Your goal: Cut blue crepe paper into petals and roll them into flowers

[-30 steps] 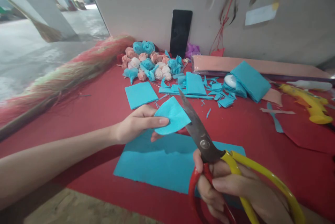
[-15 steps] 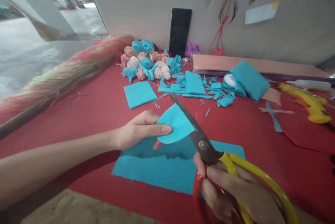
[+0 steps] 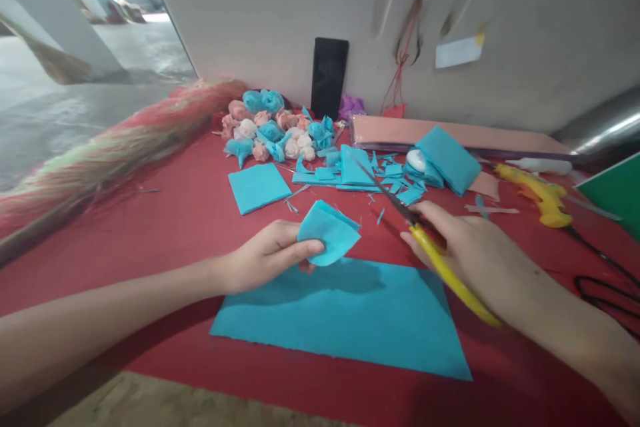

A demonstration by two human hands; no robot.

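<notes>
Between thumb and fingers, my left hand [image 3: 273, 254] pinches a stack of blue crepe paper [image 3: 330, 237] cut to a petal shape, with layers parting at its right edge. My right hand [image 3: 457, 240] grips scissors [image 3: 435, 267] with a yellow handle, their dark blades pointing up and left, apart from the paper. The far handle loop is hidden by the hand. Below both hands a large blue crepe sheet [image 3: 345, 320] lies flat on the red table [image 3: 150, 247]. A folded blue square [image 3: 260, 187] rests beyond my left hand.
Blue, pink and white paper roses [image 3: 275, 127] are heaped at the back. Blue scraps [image 3: 395, 170] and a folded blue packet [image 3: 447, 160] lie right of them. A black phone [image 3: 329, 77] leans on the wall. A yellow glue gun [image 3: 543, 194] with a cord lies at right.
The scissors have left the paper's edge and moved up and right, turned in my right hand. The petal-shaped stack stays in my left hand, its layers now parted. The view has shifted slightly.
</notes>
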